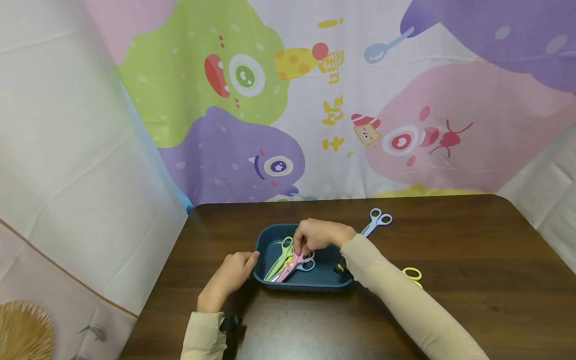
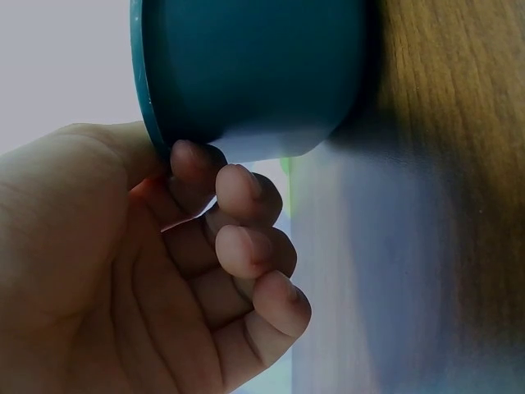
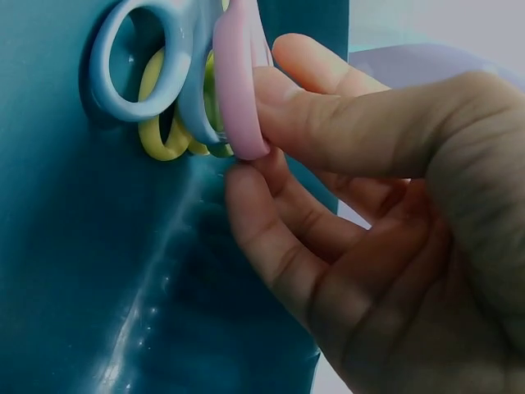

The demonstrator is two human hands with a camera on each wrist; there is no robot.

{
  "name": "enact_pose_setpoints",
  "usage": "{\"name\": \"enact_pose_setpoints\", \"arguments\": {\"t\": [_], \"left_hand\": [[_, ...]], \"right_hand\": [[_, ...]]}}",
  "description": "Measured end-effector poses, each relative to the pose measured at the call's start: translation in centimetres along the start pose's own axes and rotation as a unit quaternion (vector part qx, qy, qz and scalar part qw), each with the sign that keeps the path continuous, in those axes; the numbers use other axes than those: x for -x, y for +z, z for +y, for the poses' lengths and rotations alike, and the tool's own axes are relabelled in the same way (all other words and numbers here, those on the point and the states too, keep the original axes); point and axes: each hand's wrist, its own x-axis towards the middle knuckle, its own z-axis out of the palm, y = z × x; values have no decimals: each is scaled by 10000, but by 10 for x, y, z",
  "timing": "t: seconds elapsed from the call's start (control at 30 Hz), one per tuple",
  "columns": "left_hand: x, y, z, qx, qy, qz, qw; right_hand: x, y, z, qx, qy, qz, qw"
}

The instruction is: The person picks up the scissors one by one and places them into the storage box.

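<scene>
A dark blue tray point(image 1: 315, 286) stands on the table with several scissors lying in its left half. My right hand point(image 1: 315, 235) reaches into it and pinches the handle of the pink scissors point(image 3: 238, 82) between thumb and fingers. Close beside these lie green scissors point(image 1: 280, 261) and blue scissors point(image 3: 100, 70), and a yellow handle point(image 3: 156, 139) shows under the blue one. At the tray's left end my left hand point(image 1: 234, 272) grips the rim, thumb over the edge and curled fingers against the outer wall point(image 2: 246, 74).
On the brown table point(image 1: 486, 270), light blue scissors point(image 1: 380, 217) lie behind the right forearm, partly hidden by it. A yellow scissors handle point(image 1: 411, 273) sticks out to the right of that sleeve. A patterned cloth point(image 1: 333, 175) hangs along the table's far edge.
</scene>
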Motion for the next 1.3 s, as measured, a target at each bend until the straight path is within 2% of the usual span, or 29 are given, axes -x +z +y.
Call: {"name": "enact_pose_setpoints", "arguments": {"t": [0.43, 1.3], "left_hand": [[-2, 0, 1, -70, 46, 4, 10000], [0, -1, 1, -67, -7, -20, 10000]], "right_hand": [[5, 2, 4, 45, 76, 65, 9999], [4, 4, 3, -25, 124, 78, 9999]]}}
